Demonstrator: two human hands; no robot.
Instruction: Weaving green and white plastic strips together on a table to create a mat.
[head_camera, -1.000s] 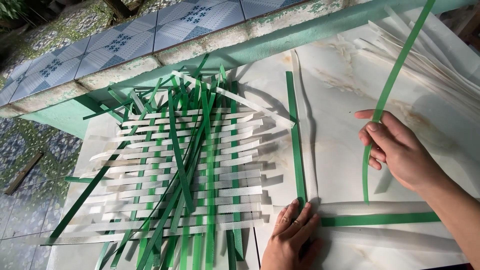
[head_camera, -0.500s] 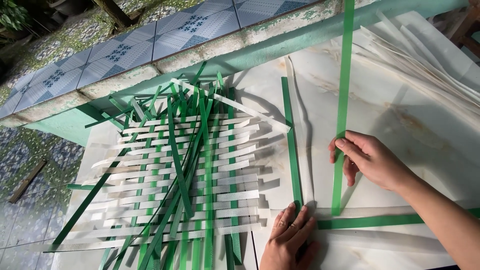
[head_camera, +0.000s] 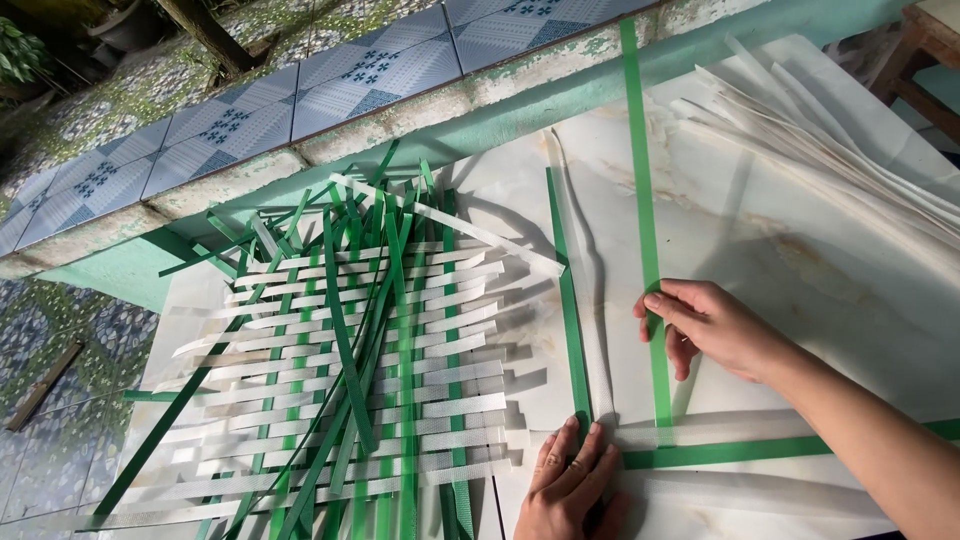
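Right hand (head_camera: 715, 325) fingers pinch a long green strap (head_camera: 642, 200) that runs up the marble slab (head_camera: 800, 270). Left hand (head_camera: 570, 480) lies flat, fingers spread, pinning crossed green and white strips just beside the woven mat (head_camera: 360, 370).

We see no packages, labels, signs or screens anywhere in view.
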